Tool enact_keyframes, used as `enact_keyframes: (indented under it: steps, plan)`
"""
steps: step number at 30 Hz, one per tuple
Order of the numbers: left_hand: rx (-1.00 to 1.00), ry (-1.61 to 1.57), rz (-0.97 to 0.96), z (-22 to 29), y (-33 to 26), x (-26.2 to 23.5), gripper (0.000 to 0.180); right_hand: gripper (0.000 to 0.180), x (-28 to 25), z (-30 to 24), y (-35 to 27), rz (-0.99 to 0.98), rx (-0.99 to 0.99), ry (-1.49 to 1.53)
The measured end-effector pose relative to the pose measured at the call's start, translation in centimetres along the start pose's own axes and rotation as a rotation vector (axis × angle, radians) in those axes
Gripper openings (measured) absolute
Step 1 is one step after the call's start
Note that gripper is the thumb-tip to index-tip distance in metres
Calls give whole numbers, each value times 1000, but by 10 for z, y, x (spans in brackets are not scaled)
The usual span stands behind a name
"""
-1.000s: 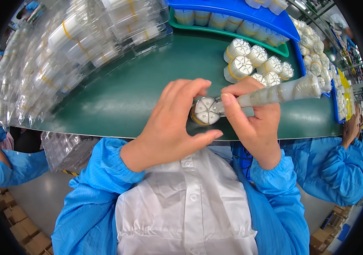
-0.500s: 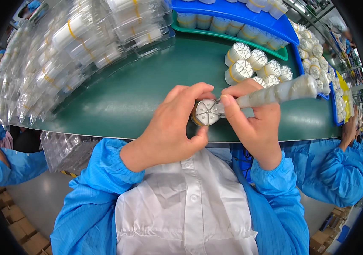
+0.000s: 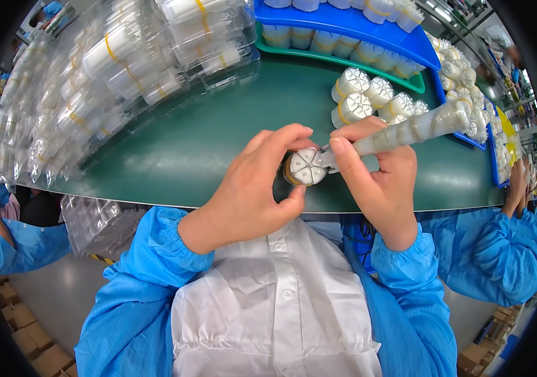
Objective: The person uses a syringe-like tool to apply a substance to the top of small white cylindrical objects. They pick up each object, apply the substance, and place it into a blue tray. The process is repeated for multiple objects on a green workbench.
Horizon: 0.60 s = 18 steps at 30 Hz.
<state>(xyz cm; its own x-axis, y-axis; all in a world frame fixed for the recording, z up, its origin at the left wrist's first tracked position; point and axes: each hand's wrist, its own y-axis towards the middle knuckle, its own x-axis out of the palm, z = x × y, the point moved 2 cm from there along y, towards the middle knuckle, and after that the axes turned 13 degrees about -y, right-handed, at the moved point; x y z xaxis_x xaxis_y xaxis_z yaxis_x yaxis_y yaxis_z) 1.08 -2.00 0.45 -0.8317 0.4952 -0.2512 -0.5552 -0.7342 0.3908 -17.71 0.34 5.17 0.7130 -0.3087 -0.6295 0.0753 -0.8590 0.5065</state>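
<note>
My left hand (image 3: 252, 185) curls around a short round white cylinder (image 3: 306, 167), thumb at its near side and fingers at its far side. The cylinder's top is split into wedge-shaped segments, several with a small dot, and a yellowish band shows on its side. In my right hand (image 3: 378, 179) is a hand tool (image 3: 419, 129) with a long handle wrapped in translucent, ridged plastic. Its narrow tip meets the right edge of the cylinder's top; the exact kind of tool cannot be made out. Beyond my right hand stand several similar white cylinders (image 3: 354, 107) with yellow bands.
The green table (image 3: 174, 147) ends just before my body. Clear plastic trays (image 3: 111, 69) of white rolls are stacked at the left. Blue (image 3: 344, 19) and green trays (image 3: 337, 55) of cylinders stand at the back. At the right a co-worker's blue sleeve (image 3: 501, 251) shows.
My right hand and the tool have shifted slightly, with the handle's far end a little lower. My left hand still holds the cylinder in nearly the same place.
</note>
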Motion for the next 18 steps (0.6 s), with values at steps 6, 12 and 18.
enact_keyframes:
  steps: [6, 12, 18]
  plan:
    - [-45, -42, -27, 0, -1, -2, 73, 7, 3, 1, -2, 9, 5, -4]
    - [24, 123, -47, 4, 3, 0, 62, 10, 6, 0, -2, -25, 5, -44]
    - [60, 399, 82, 8, 4, -23, 52, 13, -26, 1, -16, 227, 37, 15]
